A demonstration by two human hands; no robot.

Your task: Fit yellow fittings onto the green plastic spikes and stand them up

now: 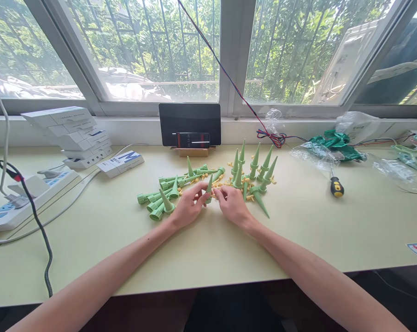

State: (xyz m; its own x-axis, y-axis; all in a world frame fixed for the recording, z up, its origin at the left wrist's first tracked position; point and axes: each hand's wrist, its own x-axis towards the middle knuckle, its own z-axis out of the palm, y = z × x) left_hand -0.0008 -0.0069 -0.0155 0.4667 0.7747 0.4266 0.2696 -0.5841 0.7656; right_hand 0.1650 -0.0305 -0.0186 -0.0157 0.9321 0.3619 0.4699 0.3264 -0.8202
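Between the thumb and fingers of my left hand (190, 203) a green plant watering spike (209, 185) is held with its point up. My right hand (231, 203) is closed in a pinch at the spike's right side, where a small yellow piece (213, 194) partly shows; the fingertips hide most of it. Left of my hands lie several loose green spikes and tubes (156, 203). To the right, several green spikes with yellow valves (255, 161) stand point up, and one spike (261, 203) lies on its side.
A screwdriver (337, 186) lies at right, near crumpled plastic and a green bag (336, 140). A phone (193, 140) leans before a dark tablet (190, 117). White boxes (80, 133) and a power strip (32, 198) with cables occupy the left. The table's front edge (201, 289) is close.
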